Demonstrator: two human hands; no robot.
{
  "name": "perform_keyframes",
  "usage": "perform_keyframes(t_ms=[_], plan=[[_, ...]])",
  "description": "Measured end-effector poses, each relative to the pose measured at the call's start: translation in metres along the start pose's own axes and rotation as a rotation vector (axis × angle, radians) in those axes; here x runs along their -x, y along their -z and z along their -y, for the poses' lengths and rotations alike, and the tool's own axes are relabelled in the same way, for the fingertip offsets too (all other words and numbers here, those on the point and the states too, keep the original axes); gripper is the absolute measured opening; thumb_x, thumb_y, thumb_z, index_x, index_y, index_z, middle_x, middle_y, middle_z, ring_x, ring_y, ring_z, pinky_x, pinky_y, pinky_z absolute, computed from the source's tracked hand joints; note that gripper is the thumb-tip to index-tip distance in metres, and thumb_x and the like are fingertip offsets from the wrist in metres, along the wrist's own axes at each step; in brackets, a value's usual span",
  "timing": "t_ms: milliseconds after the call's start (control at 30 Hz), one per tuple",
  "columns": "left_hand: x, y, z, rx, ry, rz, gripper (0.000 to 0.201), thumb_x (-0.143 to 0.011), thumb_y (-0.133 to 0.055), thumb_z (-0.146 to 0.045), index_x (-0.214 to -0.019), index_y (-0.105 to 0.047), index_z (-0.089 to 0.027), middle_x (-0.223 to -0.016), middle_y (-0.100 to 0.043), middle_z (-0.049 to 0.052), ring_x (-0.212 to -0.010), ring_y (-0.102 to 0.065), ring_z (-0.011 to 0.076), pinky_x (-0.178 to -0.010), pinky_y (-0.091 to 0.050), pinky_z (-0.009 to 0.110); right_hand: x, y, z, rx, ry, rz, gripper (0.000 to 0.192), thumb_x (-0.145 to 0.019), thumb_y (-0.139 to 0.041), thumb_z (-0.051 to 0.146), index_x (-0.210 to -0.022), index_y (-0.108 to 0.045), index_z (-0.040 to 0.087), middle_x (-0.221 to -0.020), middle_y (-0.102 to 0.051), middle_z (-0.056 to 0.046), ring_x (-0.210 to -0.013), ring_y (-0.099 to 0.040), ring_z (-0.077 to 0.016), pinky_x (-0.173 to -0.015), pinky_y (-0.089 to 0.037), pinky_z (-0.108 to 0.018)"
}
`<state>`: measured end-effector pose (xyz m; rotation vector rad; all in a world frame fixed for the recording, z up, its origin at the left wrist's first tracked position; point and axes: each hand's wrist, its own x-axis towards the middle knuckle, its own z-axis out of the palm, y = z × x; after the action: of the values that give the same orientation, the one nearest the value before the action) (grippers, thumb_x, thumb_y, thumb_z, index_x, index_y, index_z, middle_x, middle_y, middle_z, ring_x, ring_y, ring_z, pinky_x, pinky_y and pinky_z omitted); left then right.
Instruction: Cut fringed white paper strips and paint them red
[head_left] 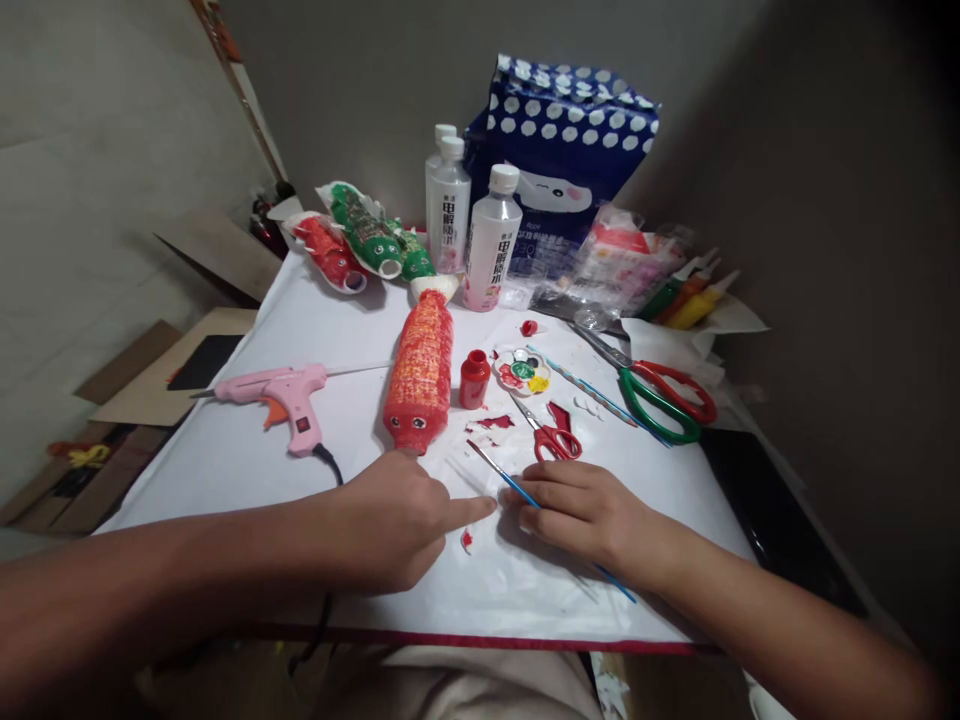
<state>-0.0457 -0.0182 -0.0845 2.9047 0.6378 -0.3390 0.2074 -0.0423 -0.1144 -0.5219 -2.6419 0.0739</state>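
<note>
My left hand [394,525] rests on the white surface [247,460] near the front edge, mostly curled with the index finger stretched right, tip pressing the sheet and holding nothing. My right hand [581,510] lies flat just beside it, fingers loosely extended over the blue-handled paintbrush [504,478], pinning it rather than gripping; whether the thumb wraps under it I cannot tell. The brush runs diagonally from far-left bristles to the near-right end poking out past the wrist.

Just beyond my left hand lies the red painted bottle fish [420,370], with the small red paint pot [474,378] and paint palette [521,372] right of it. Small red scissors [555,438] sit just beyond my right hand, big green-and-red scissors [660,395] further right, pink glue gun [281,395] to the left.

Risks, as I judge them: a red paint smear [466,541] sits just under my left fingertip, so a slide could drag it across the sheet. The open pot is near enough to tip. The glue gun cord runs under my left forearm and could snag
</note>
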Motion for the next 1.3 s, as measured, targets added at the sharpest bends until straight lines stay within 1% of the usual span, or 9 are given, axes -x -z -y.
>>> perform_keyframes(t_ms=[167, 333, 433, 500, 567, 667, 767, 1033, 1300], plan=[[-0.001, -0.002, 0.001, 0.024, -0.018, 0.028, 0.06, -0.084, -0.044, -0.017, -0.144, -0.041, -0.022, -0.083, -0.073, 0.008, -0.068, -0.067, 0.025, -0.062, -0.045, 0.037, 0.0, 0.001, 0.0, 0.03, 0.006, 0.016, 0.017, -0.096, -0.048, 0.01, -0.091, -0.064, 0.01, -0.095, -0.072, -0.013, -0.089, -0.063, -0.0248, -0.074, -0.055, -0.035], [-0.002, -0.002, 0.002, 0.045, -0.014, 0.023, 0.059, -0.084, -0.045, -0.019, -0.143, -0.043, -0.024, -0.08, -0.073, 0.007, -0.064, -0.065, 0.0238, -0.057, -0.04, 0.034, 0.003, 0.016, 0.013, 0.058, -0.015, 0.002, 0.026, -0.1, -0.044, 0.018, -0.117, -0.059, 0.006, -0.092, -0.072, -0.014, -0.085, -0.066, -0.0251, -0.073, -0.055, -0.037], [-0.002, 0.004, 0.001, 0.035, 0.01, 0.045, 0.06, -0.084, -0.048, -0.019, -0.142, -0.044, -0.027, -0.075, -0.073, 0.005, -0.059, -0.063, 0.0216, -0.053, -0.034, 0.031, 0.012, 0.026, 0.025, -0.167, -0.129, -0.102, 0.05, -0.1, -0.037, 0.044, -0.132, -0.05, 0.008, -0.085, -0.069, -0.012, -0.08, -0.066, -0.0237, -0.07, -0.056, -0.036], [-0.003, 0.008, 0.0, 0.005, 0.031, 0.07, 0.06, -0.083, -0.05, -0.018, -0.142, -0.044, -0.028, -0.071, -0.072, 0.005, -0.056, -0.062, 0.0206, -0.051, -0.029, 0.03, 0.018, 0.029, 0.032, -0.372, -0.226, -0.17, 0.057, -0.098, -0.031, 0.053, -0.136, -0.049, 0.013, -0.088, -0.067, -0.012, -0.081, -0.067, -0.0233, -0.071, -0.056, -0.035], [-0.004, 0.009, 0.0, -0.002, 0.036, 0.088, 0.061, -0.082, -0.05, -0.017, -0.142, -0.045, -0.027, -0.071, -0.072, 0.004, -0.056, -0.062, 0.0203, -0.049, -0.026, 0.03, 0.02, 0.03, 0.037, -0.517, -0.302, -0.185, 0.047, -0.101, -0.034, 0.046, -0.131, -0.054, 0.017, -0.093, -0.069, -0.012, -0.084, -0.067, -0.0231, -0.075, -0.056, -0.035], [-0.005, 0.006, 0.001, 0.032, 0.022, 0.096, 0.063, -0.082, -0.05, -0.015, -0.143, -0.042, -0.026, -0.074, -0.073, 0.004, -0.056, -0.062, 0.0198, -0.049, -0.024, 0.03, 0.017, 0.027, 0.041, -0.568, -0.359, -0.188, 0.026, -0.099, -0.043, 0.02, -0.118, -0.061, 0.018, -0.091, -0.072, -0.009, -0.084, -0.068, -0.0213, -0.075, -0.056, -0.032], [-0.005, -0.002, 0.003, 0.056, -0.007, 0.057, 0.062, -0.083, -0.047, -0.013, -0.144, -0.04, -0.023, -0.074, -0.073, 0.004, -0.057, -0.062, 0.0192, -0.049, -0.025, 0.031, 0.011, 0.021, 0.043, -0.557, -0.362, -0.194, 0.024, -0.091, -0.049, 0.008, -0.108, -0.062, 0.019, -0.085, -0.074, -0.007, -0.08, -0.069, -0.0203, -0.071, -0.056, -0.029], [-0.003, -0.016, 0.006, 0.045, -0.034, -0.042, 0.06, -0.083, -0.048, -0.012, -0.142, -0.041, -0.022, -0.071, -0.07, 0.002, -0.055, -0.058, 0.0174, -0.05, -0.023, 0.03, 0.004, 0.01, 0.042, -0.641, -0.327, -0.203, 0.029, -0.084, -0.051, -0.001, -0.107, -0.061, 0.015, -0.088, -0.073, -0.007, -0.082, -0.068, -0.0161, -0.079, -0.055, -0.023], [-0.004, -0.011, 0.006, 0.038, -0.049, -0.024, 0.06, -0.082, -0.048, -0.015, -0.142, -0.042, -0.019, -0.064, -0.07, 0.003, -0.049, -0.058, 0.0177, -0.047, -0.02, 0.03, 0.012, 0.003, 0.042, -0.678, -0.424, -0.196, 0.027, -0.082, -0.051, 0.0, -0.102, -0.061, 0.016, -0.08, -0.069, -0.006, -0.075, -0.066, -0.0182, -0.069, -0.053, -0.027]])
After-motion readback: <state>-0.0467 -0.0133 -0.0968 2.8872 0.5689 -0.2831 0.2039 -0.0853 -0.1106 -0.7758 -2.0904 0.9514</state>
